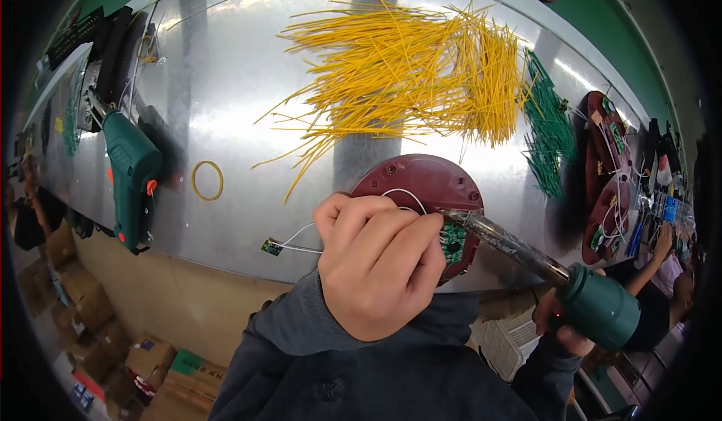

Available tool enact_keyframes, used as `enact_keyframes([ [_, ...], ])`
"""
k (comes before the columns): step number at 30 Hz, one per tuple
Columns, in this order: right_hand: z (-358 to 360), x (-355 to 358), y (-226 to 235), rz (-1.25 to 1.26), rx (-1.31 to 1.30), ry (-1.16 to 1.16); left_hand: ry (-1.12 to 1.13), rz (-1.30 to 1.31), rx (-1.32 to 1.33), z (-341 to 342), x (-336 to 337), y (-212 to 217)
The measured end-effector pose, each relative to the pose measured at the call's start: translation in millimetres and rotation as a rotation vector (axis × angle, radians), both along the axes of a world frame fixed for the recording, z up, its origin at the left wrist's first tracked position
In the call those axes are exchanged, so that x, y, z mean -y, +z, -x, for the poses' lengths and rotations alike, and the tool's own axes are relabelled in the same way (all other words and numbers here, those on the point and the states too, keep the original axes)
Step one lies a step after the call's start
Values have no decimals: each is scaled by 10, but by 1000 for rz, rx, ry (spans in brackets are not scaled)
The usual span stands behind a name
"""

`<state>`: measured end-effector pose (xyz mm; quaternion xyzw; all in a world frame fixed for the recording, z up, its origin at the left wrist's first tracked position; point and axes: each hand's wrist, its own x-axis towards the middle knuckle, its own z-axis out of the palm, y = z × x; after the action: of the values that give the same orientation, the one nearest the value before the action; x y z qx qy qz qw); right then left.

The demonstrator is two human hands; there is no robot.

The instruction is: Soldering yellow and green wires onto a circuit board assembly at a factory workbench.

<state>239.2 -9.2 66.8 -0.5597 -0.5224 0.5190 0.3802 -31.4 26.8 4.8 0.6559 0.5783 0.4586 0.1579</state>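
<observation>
My left hand (382,270) is closed over a round maroon plastic housing (383,176), its fingers pressed together. What they pinch is hidden. A green circuit board (454,244) shows inside the housing beside my fingers. White wire (406,195) loops over the maroon part, and a lead runs left from under my hand to a small green board (271,246). My right hand (573,338) grips a soldering iron (519,252) with a green handle and long, darkened metal barrel. Its tip lies over the housing, close by my left fingertips.
A large spread of yellow wires (421,67) covers the far middle, with green wires (547,127) beside it. Maroon housings (605,210) with boards stand at right. A green gun-shaped tool (131,169) and yellow ring (207,180) lie left. Another person's hand (663,240) is far right.
</observation>
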Motion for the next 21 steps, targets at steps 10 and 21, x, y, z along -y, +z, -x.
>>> enact_keyframes([
  [10, 25, -29, 14, -12, -37, 5, -5, -3, -4, -2, -1, -4],
  [21, 151, -105, 108, -16, 110, 12, 9, -10, -14, -4, -14, 28],
])
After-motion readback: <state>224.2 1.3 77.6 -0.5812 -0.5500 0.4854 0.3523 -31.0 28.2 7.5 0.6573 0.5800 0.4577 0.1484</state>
